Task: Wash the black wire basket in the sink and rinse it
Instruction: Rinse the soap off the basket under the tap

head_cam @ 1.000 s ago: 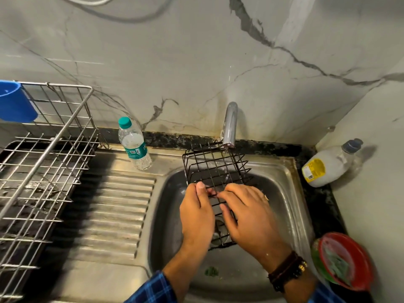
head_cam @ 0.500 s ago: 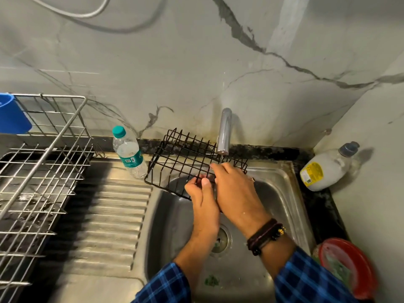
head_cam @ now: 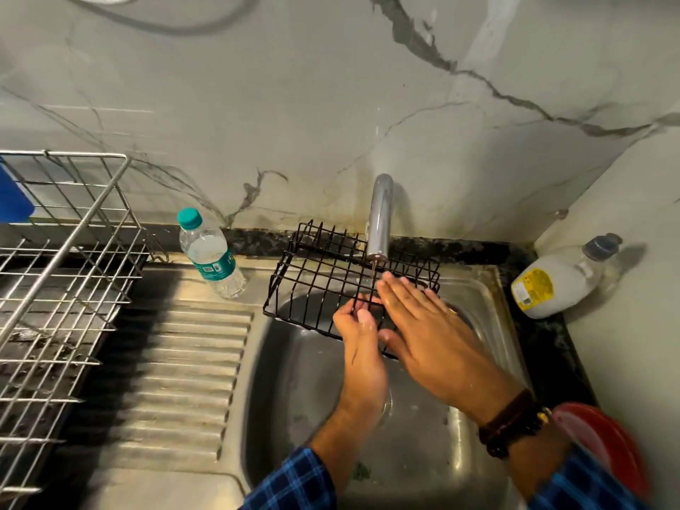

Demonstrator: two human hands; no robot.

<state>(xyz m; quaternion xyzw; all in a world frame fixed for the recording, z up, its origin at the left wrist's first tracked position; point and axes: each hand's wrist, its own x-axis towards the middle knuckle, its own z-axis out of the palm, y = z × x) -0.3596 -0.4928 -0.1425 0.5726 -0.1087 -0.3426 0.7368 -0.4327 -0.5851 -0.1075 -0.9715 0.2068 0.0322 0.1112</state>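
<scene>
A: Head view: where's the black wire basket (head_cam: pixel 318 267)?
B: Over the sink (head_cam: pixel 478 288), under the tap (head_cam: pixel 381 215). Left hand (head_cam: pixel 358 336) pinches its near edge; right hand (head_cam: pixel 423 318) lies flat on it, fingers straight.
A: Handling?
B: I judge it light, stiff and slippery when wet; hold the rim wires.

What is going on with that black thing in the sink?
A person is washing a wire basket over the sink. The left hand grips its near edge, and the right hand lies flat on the wires. A thin stream runs from the tap onto it.
</scene>
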